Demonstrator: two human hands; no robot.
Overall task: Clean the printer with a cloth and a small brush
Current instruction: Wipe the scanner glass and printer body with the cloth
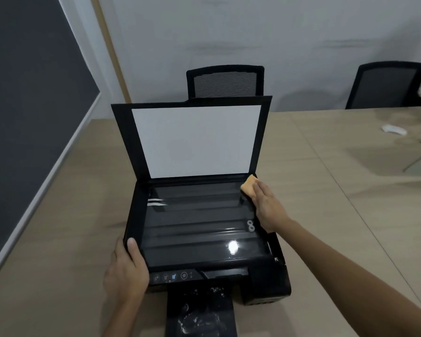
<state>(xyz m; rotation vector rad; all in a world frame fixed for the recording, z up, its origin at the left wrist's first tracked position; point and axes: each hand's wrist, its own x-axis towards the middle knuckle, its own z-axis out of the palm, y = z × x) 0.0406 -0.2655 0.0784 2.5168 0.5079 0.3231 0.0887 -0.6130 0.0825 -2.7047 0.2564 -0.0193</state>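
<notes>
A black printer sits on the beige table with its scanner lid raised upright, white pad facing me. The scanner glass lies exposed and reflects a light. My right hand presses an orange cloth flat on the glass's far right corner. My left hand grips the printer's front left corner, thumb on the top edge. The output tray sticks out toward me with white smears on it. No brush is in view.
The beige table stretches right, with a white scrap and blurred items at the far right edge. Two black mesh chairs stand behind the table. A dark wall panel runs along the left.
</notes>
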